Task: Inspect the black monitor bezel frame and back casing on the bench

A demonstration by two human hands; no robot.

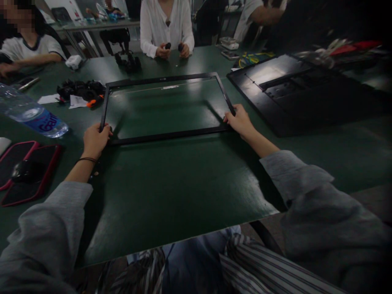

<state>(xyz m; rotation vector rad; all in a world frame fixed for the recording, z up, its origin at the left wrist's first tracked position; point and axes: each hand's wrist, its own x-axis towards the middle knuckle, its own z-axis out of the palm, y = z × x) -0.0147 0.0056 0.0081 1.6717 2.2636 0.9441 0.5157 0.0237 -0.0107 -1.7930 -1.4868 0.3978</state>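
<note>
A thin black rectangular screen bezel (171, 136), empty in the middle so the green table shows through, is held between both my hands. My left hand (94, 140) wraps round its left side near the front corner, with a dark band on the wrist. On the opposite side, my right hand (240, 121) grips the bezel close to its front right corner. Shadows of the bezel fall on the table beneath it; how high it is held I cannot tell. To the right of my right hand lies a large black panel (263, 110) with recesses and ridges on its upper face.
Green table (183, 192) under everything. At left are a clear water bottle (45, 120), red-edged phones (39, 171) and a black toy-like vehicle (81, 90) beside paper scraps. A person in white (167, 24) sits opposite, holding small dark objects; others sit at left and back right.
</note>
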